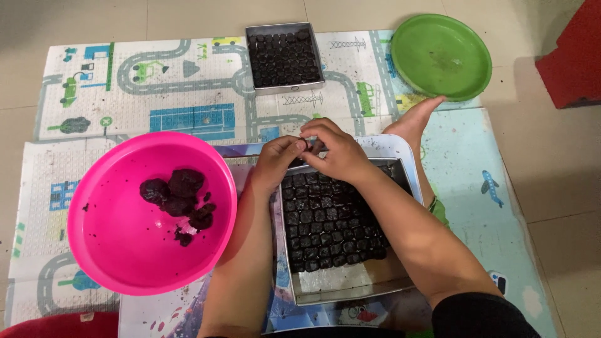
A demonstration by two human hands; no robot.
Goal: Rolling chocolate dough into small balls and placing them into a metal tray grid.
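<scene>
A shallow metal tray (350, 289) lies in front of me, filled with rows of small dark balls (328, 228) except for a bare strip at its near edge. My left hand (277, 161) and my right hand (335, 150) meet above the tray's far edge, fingertips pinched together on a small dark lump that is mostly hidden between them. A pink bowl (119, 250) to the left holds clumps of dark paste (178, 199).
A second metal tray (285, 57) full of dark balls sits at the far side of the printed play mat (188, 94). A green plate (442, 56) lies far right, with a bare foot (414, 122) beside it. A red object (573, 56) stands at the right edge.
</scene>
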